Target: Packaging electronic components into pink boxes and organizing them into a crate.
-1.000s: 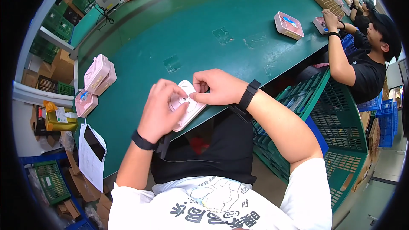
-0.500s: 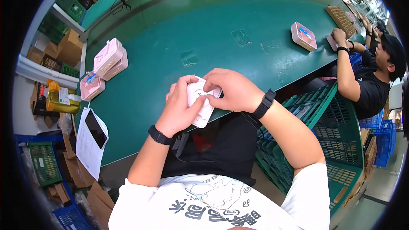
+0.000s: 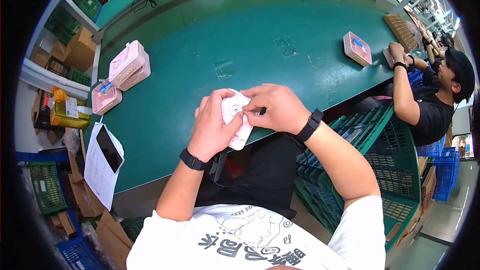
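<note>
A pale pink plastic casing (image 3: 242, 136) with a round centre is held over the near edge of the green table. My left hand (image 3: 214, 124) wraps round its left side, thumb lying across the face. From the right, my right hand (image 3: 274, 107) bends its fingers onto the casing, thumb and forefinger pinched near the round centre and close to the left thumb. Whether something small sits in that pinch cannot be made out. Both wrists wear black bands.
Stacked pink cases (image 3: 129, 65) and an open pink box (image 3: 106, 98) stand at the left. Papers with a dark phone (image 3: 109, 148) lie by the left edge. Another pink box (image 3: 357, 49) sits far right, near a co-worker (image 3: 430, 85). Green crates (image 3: 360, 145) stand right of my lap.
The right fingers have shifted slightly on the casing, with the pinch now a little right of the round centre. The left hand keeps its hold. The whole view has turned slightly.
</note>
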Action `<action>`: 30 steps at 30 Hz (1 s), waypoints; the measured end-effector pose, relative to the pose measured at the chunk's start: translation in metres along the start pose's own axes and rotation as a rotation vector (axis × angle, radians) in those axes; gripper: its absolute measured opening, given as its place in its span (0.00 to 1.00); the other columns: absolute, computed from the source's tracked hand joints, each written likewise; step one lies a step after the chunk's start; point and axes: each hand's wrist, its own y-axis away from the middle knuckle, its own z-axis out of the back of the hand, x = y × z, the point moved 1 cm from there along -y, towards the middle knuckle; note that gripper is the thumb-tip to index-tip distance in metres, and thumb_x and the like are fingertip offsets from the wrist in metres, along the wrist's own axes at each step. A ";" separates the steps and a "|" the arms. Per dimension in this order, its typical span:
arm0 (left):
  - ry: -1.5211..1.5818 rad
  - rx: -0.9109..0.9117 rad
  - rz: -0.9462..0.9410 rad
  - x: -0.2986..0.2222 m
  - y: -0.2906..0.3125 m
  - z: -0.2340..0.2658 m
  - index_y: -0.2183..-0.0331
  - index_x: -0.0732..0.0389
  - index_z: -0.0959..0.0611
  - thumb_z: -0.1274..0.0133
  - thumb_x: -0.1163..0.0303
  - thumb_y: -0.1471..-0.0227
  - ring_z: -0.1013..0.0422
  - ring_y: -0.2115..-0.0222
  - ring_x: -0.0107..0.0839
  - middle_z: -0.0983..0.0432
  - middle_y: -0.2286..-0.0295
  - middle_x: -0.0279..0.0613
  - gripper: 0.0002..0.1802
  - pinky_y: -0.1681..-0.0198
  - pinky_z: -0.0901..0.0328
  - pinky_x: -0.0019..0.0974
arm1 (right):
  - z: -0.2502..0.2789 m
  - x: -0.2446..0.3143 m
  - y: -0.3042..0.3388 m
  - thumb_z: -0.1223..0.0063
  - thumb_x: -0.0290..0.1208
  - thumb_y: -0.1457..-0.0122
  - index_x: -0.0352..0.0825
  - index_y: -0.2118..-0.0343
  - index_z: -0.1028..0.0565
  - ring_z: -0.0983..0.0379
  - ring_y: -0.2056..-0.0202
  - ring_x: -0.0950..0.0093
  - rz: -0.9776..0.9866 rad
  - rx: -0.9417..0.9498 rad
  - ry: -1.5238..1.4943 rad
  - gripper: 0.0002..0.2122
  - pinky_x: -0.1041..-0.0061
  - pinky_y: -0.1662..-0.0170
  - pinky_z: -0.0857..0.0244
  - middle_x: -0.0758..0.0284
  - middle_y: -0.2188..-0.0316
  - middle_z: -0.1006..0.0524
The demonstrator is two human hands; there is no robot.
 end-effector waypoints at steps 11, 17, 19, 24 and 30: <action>-0.052 -0.131 -0.155 -0.040 0.001 -0.003 0.39 0.62 0.22 0.29 0.66 0.42 0.30 0.36 0.58 0.26 0.38 0.59 0.33 0.33 0.35 0.59 | 0.029 -0.033 -0.002 0.27 0.34 0.44 0.37 0.63 0.09 0.12 0.56 0.60 -0.024 0.045 -0.130 0.09 0.62 0.52 0.19 0.57 0.58 0.11; -0.071 -0.015 -0.252 -0.057 0.005 0.017 0.35 0.62 0.24 0.29 0.62 0.41 0.27 0.36 0.53 0.27 0.36 0.61 0.37 0.40 0.26 0.54 | 0.058 -0.025 -0.004 0.27 0.36 0.39 0.35 0.50 0.13 0.14 0.53 0.64 0.006 0.028 -0.196 0.17 0.64 0.49 0.20 0.62 0.57 0.12; 0.046 -0.007 -0.271 -0.051 -0.013 0.032 0.35 0.62 0.24 0.30 0.60 0.39 0.25 0.38 0.51 0.25 0.37 0.60 0.37 0.42 0.24 0.53 | 0.068 -0.015 -0.008 0.27 0.39 0.36 0.33 0.46 0.15 0.15 0.52 0.67 -0.014 -0.039 -0.368 0.20 0.65 0.48 0.21 0.65 0.58 0.13; 1.198 0.354 0.420 -0.041 -0.082 0.053 0.36 0.63 0.23 0.41 0.52 0.28 0.16 0.56 0.41 0.16 0.48 0.53 0.31 0.62 0.20 0.41 | 0.055 -0.048 -0.020 0.30 0.50 0.31 0.31 0.49 0.16 0.15 0.63 0.71 -0.256 -0.060 -0.812 0.23 0.70 0.59 0.20 0.66 0.64 0.15; 0.531 0.281 0.337 0.011 -0.102 0.034 0.46 0.62 0.17 0.46 0.53 0.24 0.19 0.70 0.27 0.12 0.60 0.44 0.22 0.76 0.27 0.33 | 0.101 -0.114 -0.007 0.41 0.61 0.28 0.30 0.49 0.24 0.16 0.76 0.68 -1.011 -0.523 -0.773 0.30 0.68 0.76 0.20 0.58 0.66 0.17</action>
